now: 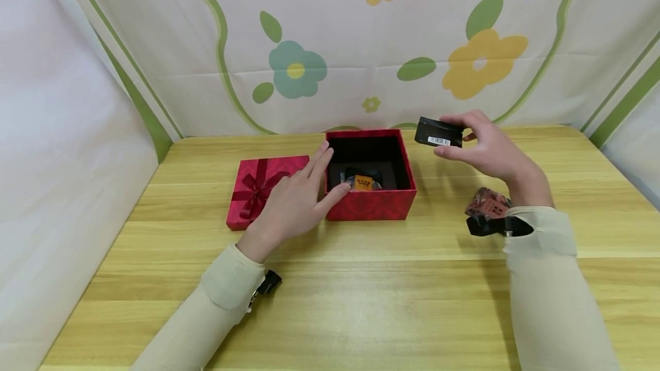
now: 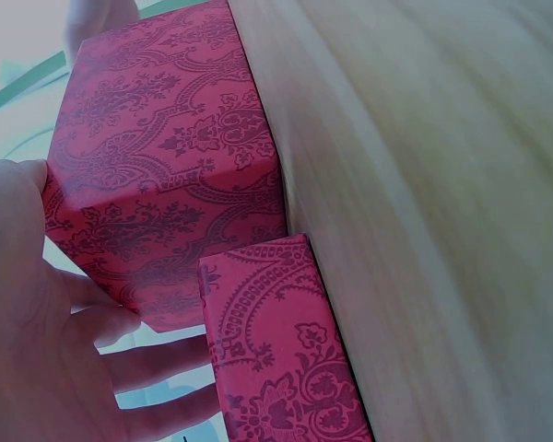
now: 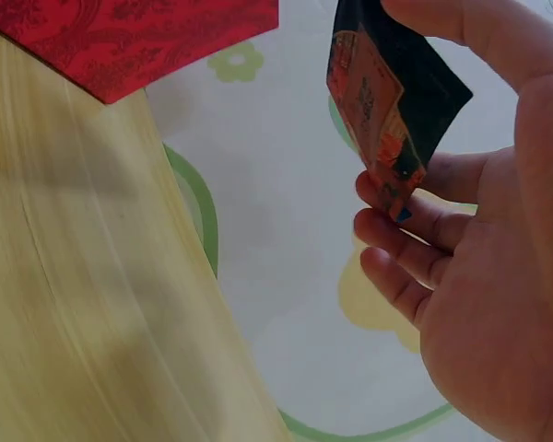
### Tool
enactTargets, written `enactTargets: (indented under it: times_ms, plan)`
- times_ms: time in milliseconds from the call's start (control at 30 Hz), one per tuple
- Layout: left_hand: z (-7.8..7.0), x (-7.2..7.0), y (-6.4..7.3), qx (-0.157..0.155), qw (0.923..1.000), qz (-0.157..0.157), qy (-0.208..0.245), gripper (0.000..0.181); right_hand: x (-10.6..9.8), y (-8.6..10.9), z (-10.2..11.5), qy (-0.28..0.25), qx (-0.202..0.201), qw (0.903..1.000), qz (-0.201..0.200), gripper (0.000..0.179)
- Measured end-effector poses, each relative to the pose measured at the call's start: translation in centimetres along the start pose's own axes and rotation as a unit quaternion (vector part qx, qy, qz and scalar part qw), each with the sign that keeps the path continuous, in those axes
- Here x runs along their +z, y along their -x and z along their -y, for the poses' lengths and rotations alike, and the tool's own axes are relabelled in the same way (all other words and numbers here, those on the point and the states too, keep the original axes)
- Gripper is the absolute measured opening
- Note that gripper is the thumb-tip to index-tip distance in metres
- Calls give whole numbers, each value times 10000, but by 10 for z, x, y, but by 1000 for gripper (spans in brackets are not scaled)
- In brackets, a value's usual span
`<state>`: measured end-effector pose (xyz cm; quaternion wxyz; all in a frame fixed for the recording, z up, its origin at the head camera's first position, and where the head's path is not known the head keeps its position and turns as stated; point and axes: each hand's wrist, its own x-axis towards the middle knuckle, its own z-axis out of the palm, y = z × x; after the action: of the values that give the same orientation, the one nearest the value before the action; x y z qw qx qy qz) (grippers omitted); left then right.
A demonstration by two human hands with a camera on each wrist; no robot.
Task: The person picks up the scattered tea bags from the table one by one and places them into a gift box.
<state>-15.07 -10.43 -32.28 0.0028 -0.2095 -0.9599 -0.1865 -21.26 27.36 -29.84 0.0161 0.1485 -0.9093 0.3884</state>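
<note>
1. Right hand (image 1: 487,146): fingers bent, pinching the dark packet (image 1: 432,129) between thumb and fingertips; packet is up off the tabletop (image 1: 361,291), just right of the box; barcode side faces the head camera, printed side shows in the right wrist view.
2. Left hand (image 1: 295,196): fingers nearly straight and slightly spread, gripping nothing; they lie along the left side of the red box (image 1: 368,206), thumb at its near edge.
3. Box stands uncovered; orange-labelled packet (image 1: 363,182) inside.
4. Bow-tied lid (image 1: 278,167) left of box; reddish packet (image 1: 486,201) on tabletop by right wrist.
</note>
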Motion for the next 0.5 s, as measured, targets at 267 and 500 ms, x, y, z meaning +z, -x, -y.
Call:
enactTargets:
  times_ms: [267,500]
  plan:
    - [0,0,0,-7,10000,-12,35,87,6,-2,16,69,-233,9997,-70,67]
    - [-1,0,0,5,10000,-25,4,87,12,-2,33,152,-283,9995,80,70]
